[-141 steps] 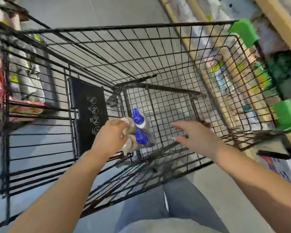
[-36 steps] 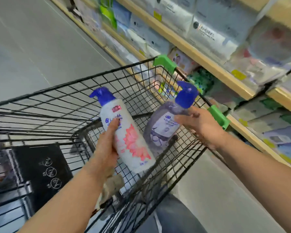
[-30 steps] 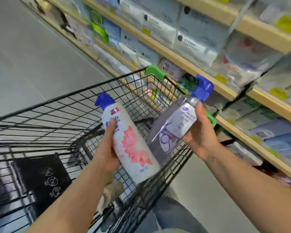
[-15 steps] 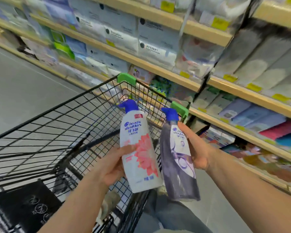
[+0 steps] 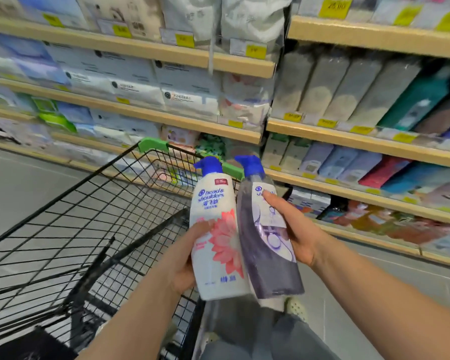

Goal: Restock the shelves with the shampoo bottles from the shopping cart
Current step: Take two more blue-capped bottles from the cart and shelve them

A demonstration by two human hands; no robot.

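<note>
wooden shelves (image 5: 348, 141) stacked with soft wrapped packs are faced. above the black wire cart (image 5: 89, 216), a glossy white bottle (image 5: 216, 237) is gripped upright by the left hand (image 5: 185, 263); touching it, a purple bottle (image 5: 268, 245) is clasped by the right hand (image 5: 296, 235), forefinger extended.

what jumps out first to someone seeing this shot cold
Two shampoo bottles held up side by side in the centre: a white bottle with a pink flower in the left hand, and a purple bottle in the right hand, both with blue pump tops. Below and to the left sits the black wire shopping cart, and behind run wooden shelves packed with goods and yellow price tags.
</note>
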